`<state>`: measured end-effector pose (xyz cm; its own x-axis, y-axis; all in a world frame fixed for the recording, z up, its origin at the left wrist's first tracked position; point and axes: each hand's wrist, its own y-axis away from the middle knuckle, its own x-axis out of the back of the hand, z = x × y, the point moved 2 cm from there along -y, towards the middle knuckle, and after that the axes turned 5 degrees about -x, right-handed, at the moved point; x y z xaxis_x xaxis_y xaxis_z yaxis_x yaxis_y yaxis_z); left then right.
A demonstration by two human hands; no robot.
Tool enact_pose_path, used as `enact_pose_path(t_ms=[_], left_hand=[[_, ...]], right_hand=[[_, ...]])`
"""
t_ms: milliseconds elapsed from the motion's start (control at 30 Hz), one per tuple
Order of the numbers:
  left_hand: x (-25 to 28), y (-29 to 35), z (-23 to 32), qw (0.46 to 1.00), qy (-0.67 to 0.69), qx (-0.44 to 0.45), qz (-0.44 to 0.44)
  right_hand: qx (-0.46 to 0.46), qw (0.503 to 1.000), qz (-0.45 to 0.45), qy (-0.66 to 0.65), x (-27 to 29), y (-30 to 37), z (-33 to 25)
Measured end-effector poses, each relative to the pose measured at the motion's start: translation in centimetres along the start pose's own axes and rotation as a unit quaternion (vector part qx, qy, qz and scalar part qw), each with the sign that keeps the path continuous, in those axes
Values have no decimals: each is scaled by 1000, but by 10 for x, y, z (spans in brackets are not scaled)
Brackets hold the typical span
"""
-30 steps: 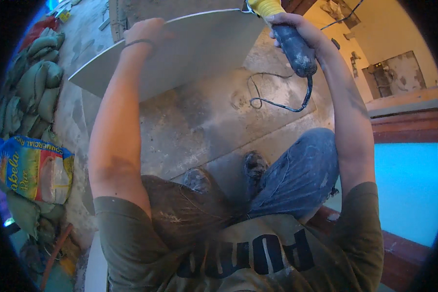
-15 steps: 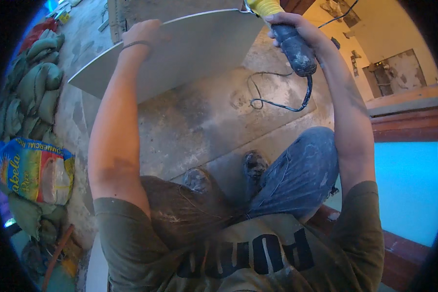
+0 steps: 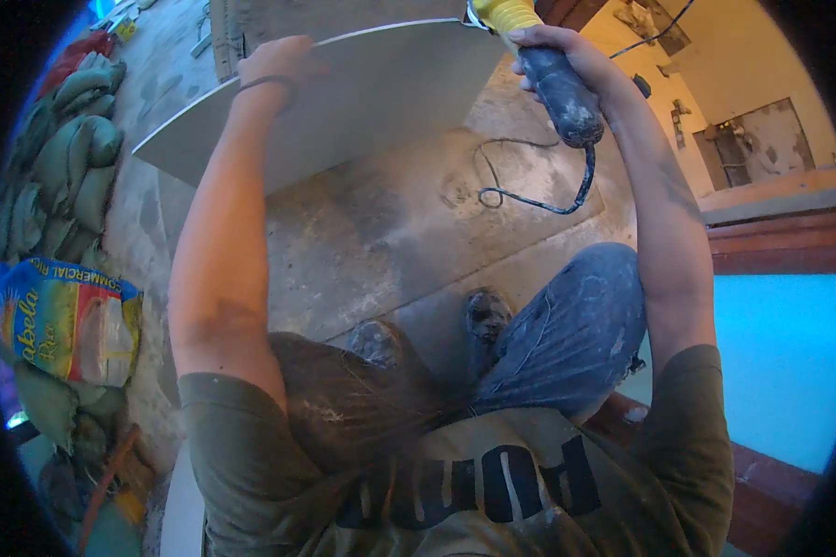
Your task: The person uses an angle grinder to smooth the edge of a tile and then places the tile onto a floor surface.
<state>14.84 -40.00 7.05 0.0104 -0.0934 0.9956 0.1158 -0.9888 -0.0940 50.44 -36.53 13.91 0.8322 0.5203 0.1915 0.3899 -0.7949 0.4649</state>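
My left hand (image 3: 277, 65) is closed over the upper edge of a large pale flat tile (image 3: 390, 97), which stands tilted in front of me. My right hand (image 3: 571, 58) grips a yellow and black angle grinder (image 3: 561, 97) by its dark, dusty body. The grinder's yellow head meets the tile's top right corner; its disc is cut off by the picture's upper edge. From the rear of the grinder a black cord (image 3: 582, 190) loops down to the floor. Pale dust hangs below the tile.
Green sacks (image 3: 70, 176) are heaped along the left, with a colourful printed rice bag (image 3: 70, 320) nearer to me. The dusty floor slab (image 3: 344, 251) lies before my shoes (image 3: 486, 316). At right are a red-brown wooden frame (image 3: 780, 246) and a bright blue surface (image 3: 790, 362).
Hardly anything differs. My left hand and the tile have shifted very slightly to the right, while the grinder stays at the tile's corner.
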Motion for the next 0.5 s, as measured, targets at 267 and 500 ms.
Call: enact_pose_path(t_ms=[267,500], left_hand=[[34,-22,9,999,-23,-21,39],[13,-77,16,999,1,-35,-4]], right_hand=[[74,996,39,6,18,-2,-16],[121,992,40,-15,96,-4,-26]])
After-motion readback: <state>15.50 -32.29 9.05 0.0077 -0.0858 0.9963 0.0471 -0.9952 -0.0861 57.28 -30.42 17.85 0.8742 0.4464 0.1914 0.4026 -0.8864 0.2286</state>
